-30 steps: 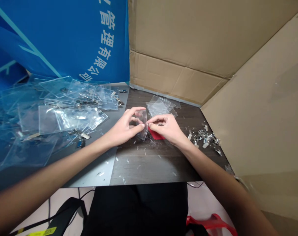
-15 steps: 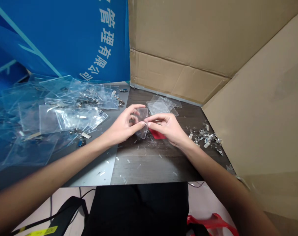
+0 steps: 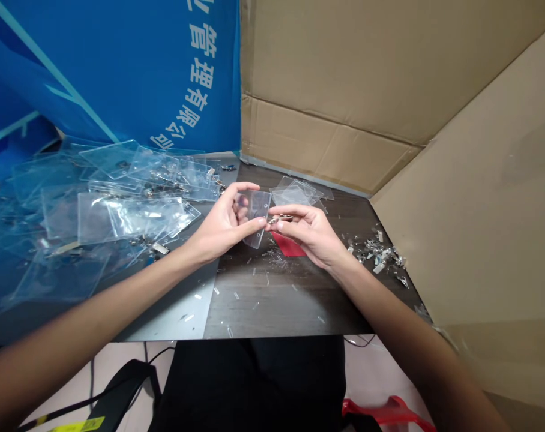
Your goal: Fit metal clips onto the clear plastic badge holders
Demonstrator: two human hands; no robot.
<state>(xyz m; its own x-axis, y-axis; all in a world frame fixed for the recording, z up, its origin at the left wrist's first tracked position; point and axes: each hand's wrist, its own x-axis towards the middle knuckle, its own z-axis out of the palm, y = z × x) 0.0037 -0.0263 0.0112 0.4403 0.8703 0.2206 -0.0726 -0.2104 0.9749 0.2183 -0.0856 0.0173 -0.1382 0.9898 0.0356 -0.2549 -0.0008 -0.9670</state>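
My left hand (image 3: 225, 225) pinches a small clear plastic badge sleeve (image 3: 255, 217) between thumb and fingers, holding it upright above the dark table (image 3: 272, 300). My right hand (image 3: 311, 234) is closed on a small metal clip (image 3: 279, 219) and holds it against the sleeve's right edge. Both hands meet over the middle of the table. A red piece (image 3: 289, 246) lies on the table just under my right hand.
A big heap of clear sleeves with clips (image 3: 119, 204) covers the grey mat at left. A small stack of empty sleeves (image 3: 299, 193) lies behind my hands. Loose metal clips (image 3: 378, 255) lie at right. Cardboard walls (image 3: 470, 180) and a blue banner (image 3: 119, 72) enclose the table.
Both hands have lifted slightly and shifted away from me with the sleeve. The sleeve now stands more upright and the metal clip shows at its right edge.
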